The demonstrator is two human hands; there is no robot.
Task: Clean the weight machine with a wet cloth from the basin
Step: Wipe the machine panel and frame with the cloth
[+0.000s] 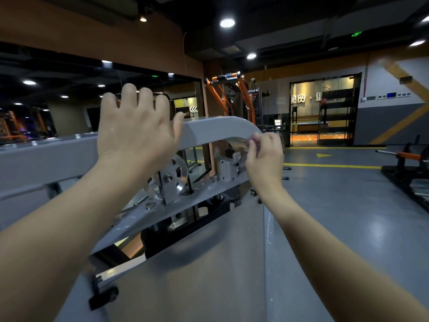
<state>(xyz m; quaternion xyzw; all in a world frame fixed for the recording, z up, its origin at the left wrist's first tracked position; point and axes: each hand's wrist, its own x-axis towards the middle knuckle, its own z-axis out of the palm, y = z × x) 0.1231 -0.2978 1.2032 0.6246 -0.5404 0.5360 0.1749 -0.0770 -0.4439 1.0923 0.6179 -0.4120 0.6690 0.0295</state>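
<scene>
The grey weight machine frame (218, 127) runs across the view at chest height and curves down at its right end. My left hand (135, 126) lies over the top bar, fingers draped over its far side. At the curved end my right hand (264, 159) pinches a small purple cloth (253, 142) against the frame. Only a strip of the cloth shows between my fingers. Below the bar sit a metal pulley wheel (177, 173) and a bolted grey plate (181, 205). The basin is out of view.
A mirror wall (58, 108) stands behind the machine on the left. An orange cable machine (229, 96) rises at the back. A bench with an orange bar (408, 163) is at the right. Grey floor with yellow lines (332, 166) leads to a doorway (325, 110).
</scene>
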